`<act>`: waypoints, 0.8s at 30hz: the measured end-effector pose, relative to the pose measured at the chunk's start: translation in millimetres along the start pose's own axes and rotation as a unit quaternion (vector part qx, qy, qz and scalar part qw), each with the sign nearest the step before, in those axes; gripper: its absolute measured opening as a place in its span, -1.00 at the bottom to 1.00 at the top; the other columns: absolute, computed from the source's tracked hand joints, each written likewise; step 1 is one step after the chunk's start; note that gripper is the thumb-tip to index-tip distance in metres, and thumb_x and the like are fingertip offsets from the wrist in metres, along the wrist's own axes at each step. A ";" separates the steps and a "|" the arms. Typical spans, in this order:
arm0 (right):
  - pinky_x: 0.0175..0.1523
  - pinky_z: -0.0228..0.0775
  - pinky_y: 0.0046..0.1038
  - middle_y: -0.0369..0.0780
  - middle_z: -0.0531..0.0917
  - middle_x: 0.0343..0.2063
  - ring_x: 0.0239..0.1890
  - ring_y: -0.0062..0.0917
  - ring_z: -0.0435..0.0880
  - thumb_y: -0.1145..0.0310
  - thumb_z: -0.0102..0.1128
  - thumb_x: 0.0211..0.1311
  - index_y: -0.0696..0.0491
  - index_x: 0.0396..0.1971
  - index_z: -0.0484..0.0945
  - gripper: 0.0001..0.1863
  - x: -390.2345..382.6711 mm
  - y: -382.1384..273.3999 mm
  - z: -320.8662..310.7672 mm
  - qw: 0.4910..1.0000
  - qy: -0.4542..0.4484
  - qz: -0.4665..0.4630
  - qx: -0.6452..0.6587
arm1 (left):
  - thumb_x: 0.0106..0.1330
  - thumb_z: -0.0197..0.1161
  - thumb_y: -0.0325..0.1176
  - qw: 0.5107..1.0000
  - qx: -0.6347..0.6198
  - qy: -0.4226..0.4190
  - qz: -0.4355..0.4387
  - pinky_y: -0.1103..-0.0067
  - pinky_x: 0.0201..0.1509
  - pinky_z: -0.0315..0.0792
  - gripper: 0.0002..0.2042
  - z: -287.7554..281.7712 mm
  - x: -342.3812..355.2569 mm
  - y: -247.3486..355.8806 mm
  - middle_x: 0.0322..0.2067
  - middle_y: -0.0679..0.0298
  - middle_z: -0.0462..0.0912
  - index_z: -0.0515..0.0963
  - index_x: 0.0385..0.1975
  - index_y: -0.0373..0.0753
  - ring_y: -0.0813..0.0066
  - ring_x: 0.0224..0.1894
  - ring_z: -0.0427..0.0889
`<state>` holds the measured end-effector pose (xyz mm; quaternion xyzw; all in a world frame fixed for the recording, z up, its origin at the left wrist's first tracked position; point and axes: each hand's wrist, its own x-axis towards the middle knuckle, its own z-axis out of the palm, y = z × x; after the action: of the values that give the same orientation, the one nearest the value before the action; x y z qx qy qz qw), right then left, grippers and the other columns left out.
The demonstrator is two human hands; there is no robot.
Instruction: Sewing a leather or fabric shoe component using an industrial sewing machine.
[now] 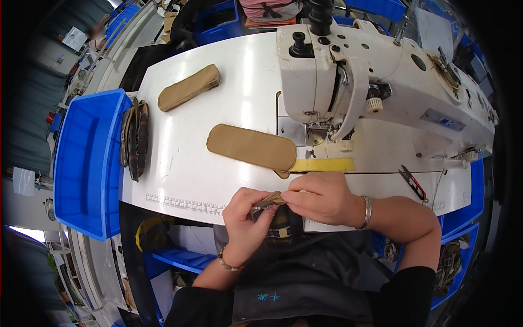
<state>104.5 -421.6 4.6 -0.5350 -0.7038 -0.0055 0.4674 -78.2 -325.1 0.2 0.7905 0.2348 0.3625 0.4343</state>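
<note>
Our white desk [185, 158] spreads left of the sewing machine [381, 76], with a blue bin [90, 163] farther left; on our side of that machine, left of its needle, we have a folded tan-and-brown fabric piece [277, 198] raised between both hands; our left hand [245, 215] has its grip closed to a pinch on it, and our right hand [321, 199] pinches the other end with its fingertips; to do this well, we judge, the layers should lie even under the thumbs, lightly taut and unpuckered; the visible fold runs mostly crosswise, its right end tipped slightly toward the machine, though fingers hide much of it, so we cannot tell its full long axis or whether the plaid cloth [280, 220] below belongs to it; a tan oval pad [250, 147] left of the needle lies lengthwise left to right, its right end angled slightly toward us.
</note>
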 end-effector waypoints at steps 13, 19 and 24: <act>-0.32 0.52 -0.44 -0.21 0.66 -0.34 -0.41 -0.37 0.67 0.50 0.29 0.12 0.09 -0.25 0.65 -0.83 -0.6 1.4 6.5 0.996 -0.015 0.051 0.078 | 0.01 0.43 -0.62 0.998 0.040 0.031 0.028 0.61 -0.39 0.40 -0.78 2.9 -6.8 0.9 -0.47 0.22 0.58 0.65 -0.32 -0.34 0.44 -0.47 0.57; -0.29 0.46 -0.51 -0.26 0.65 -0.39 -0.43 -0.50 0.64 0.48 0.25 0.24 0.12 -0.25 0.66 -0.89 0.2 2.1 1.8 0.928 -0.105 0.214 0.288 | 0.10 0.43 -0.57 0.976 -0.135 -0.107 -0.130 0.66 -0.36 0.30 -0.89 -17.6 5.8 -2.1 -0.50 0.33 0.52 0.66 -0.38 -0.37 0.61 -0.45 0.44; -0.34 0.43 -0.65 -0.37 0.66 -0.45 -0.44 -0.77 0.59 0.39 0.23 0.36 0.15 -0.24 0.68 -0.85 0.1 -9.7 3.5 0.719 -0.140 0.383 0.562 | 0.14 0.43 -0.51 0.893 -0.331 -0.224 -0.208 0.66 -0.29 0.28 -0.89 -33.9 12.7 -12.7 -0.46 0.38 0.51 0.68 -0.38 -0.38 0.65 -0.39 0.41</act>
<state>94.8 -423.8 7.4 -0.3922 -0.3700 0.6460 0.5404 -97.3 -292.4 6.2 0.5938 0.1567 0.1339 0.7778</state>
